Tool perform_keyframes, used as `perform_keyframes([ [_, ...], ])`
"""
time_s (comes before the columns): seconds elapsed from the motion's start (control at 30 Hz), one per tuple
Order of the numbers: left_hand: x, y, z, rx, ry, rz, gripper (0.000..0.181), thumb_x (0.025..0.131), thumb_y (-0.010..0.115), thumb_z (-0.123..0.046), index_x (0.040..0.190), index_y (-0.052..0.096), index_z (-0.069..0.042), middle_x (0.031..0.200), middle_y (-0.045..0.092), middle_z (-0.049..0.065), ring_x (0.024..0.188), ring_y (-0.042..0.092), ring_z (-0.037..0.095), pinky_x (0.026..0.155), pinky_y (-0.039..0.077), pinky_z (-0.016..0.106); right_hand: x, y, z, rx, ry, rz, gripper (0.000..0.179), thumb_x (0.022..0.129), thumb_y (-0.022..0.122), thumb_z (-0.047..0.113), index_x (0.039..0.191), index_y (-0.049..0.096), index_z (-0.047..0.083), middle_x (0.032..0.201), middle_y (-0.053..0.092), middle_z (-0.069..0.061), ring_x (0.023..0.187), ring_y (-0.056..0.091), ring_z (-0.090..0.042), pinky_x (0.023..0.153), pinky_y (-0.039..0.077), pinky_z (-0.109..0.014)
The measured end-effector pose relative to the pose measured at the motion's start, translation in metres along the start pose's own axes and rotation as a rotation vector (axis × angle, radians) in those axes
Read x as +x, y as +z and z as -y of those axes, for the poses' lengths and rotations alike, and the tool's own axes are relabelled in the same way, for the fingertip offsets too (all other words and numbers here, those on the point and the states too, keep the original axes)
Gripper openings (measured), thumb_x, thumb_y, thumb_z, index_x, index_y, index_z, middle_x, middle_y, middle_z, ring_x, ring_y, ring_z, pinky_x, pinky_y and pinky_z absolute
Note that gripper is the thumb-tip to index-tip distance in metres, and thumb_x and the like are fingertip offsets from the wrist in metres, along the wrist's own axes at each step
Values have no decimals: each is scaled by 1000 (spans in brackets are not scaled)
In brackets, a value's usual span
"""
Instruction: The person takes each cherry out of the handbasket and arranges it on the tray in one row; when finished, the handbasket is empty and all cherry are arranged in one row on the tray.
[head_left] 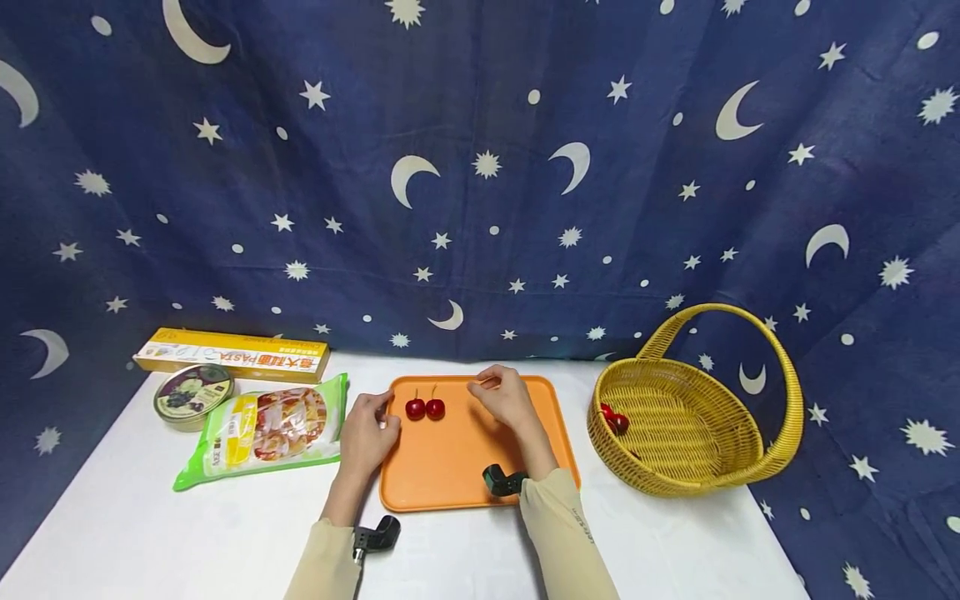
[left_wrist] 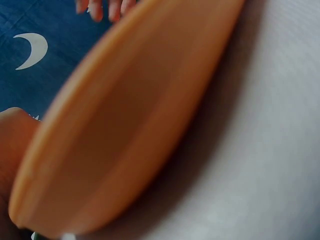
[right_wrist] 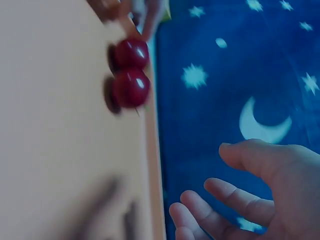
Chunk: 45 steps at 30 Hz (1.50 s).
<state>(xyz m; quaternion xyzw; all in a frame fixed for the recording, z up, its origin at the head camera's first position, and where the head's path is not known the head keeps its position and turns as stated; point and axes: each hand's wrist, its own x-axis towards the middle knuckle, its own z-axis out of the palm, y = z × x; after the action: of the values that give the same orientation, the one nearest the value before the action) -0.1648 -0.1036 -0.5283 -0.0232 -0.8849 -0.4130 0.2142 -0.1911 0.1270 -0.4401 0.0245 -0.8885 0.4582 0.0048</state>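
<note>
Two dark red cherries [head_left: 425, 408] with thin stems lie side by side near the back left of an orange tray [head_left: 457, 467]. In the head view my left hand [head_left: 369, 433] grips the tray's left edge near the back corner, thumb over the rim. My right hand [head_left: 506, 400] hovers above the tray's back right part, to the right of the cherries. Its fingers [right_wrist: 240, 200] are loosely bent with nothing between them, as the right wrist view shows. That view also has both cherries [right_wrist: 131, 87]. The tray's side [left_wrist: 120, 120] fills much of the left wrist view.
A yellow wicker basket [head_left: 742, 477] with an arched handle stands at the right, with red fruit [head_left: 617, 421] inside. On the left are a green food packet [head_left: 277, 425], a round tin [head_left: 193, 393] and a pasta box [head_left: 232, 354]. Behind hangs a blue curtain [head_left: 480, 217].
</note>
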Motion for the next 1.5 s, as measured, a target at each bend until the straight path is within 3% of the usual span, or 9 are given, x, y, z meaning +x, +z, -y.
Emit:
perform_keyframes([
  [0.13,1,2,0,-3,-1,2,43,74,63,-2,115,71,4,92,61,16,70,55,26,62,43,40,1,-26,-9,-25,15,-54,23,83,72,12,99,70,-3,90,70,-15,87,66,-30,75,52,-37],
  [0.37,0,2,0,-3,4,8,43,74,63,-2,115,70,4,91,61,17,69,54,26,62,43,40,-3,-70,-20,-55,115,-133,29,86,71,17,107,70,-3,95,68,-16,91,63,-31,71,48,-32],
  [0.57,-2,2,-1,2,-14,-1,41,74,64,-2,114,71,4,91,61,17,69,53,26,62,42,40,-5,-102,-30,-47,90,-166,26,88,68,14,106,69,-5,95,67,-19,90,62,-31,66,45,-28],
  [0.77,-1,2,-2,-4,-14,12,42,75,63,-3,116,70,4,91,61,16,70,53,26,63,42,40,-6,-137,-41,7,48,-217,24,88,66,4,104,65,-13,83,67,-18,66,62,-12,57,43,-21],
  [0.93,-1,0,0,1,-13,7,43,74,63,-3,115,71,4,90,60,16,69,53,26,62,42,39,-11,-167,-52,-9,89,-243,25,91,62,4,107,64,-15,85,66,-14,67,57,-6,59,44,-18],
  [1.03,0,0,1,2,-11,-1,43,73,63,-2,115,71,4,90,61,16,70,54,26,62,42,39,-15,-184,-60,-39,156,-200,28,93,59,7,110,62,-15,90,65,-17,72,61,-12,60,45,-20],
  [1.2,2,-1,4,11,13,-44,42,72,64,-1,113,71,4,90,61,16,69,54,26,62,42,40,-16,-205,-76,-67,250,-57,33,94,57,12,111,58,-15,99,64,-24,76,64,-16,65,51,-30],
  [1.33,0,2,5,20,34,-47,41,72,64,-1,111,72,4,88,61,14,67,52,23,60,41,37,-20,-214,-95,-50,349,76,29,94,58,12,108,58,-13,97,67,-20,76,66,-19,70,54,-39],
  [1.5,-4,4,3,25,20,-22,41,73,64,-1,112,72,3,90,61,14,67,51,21,59,40,36,-24,-215,-114,-5,435,217,23,95,57,8,108,59,-11,92,70,-12,82,69,-24,76,55,-41],
])
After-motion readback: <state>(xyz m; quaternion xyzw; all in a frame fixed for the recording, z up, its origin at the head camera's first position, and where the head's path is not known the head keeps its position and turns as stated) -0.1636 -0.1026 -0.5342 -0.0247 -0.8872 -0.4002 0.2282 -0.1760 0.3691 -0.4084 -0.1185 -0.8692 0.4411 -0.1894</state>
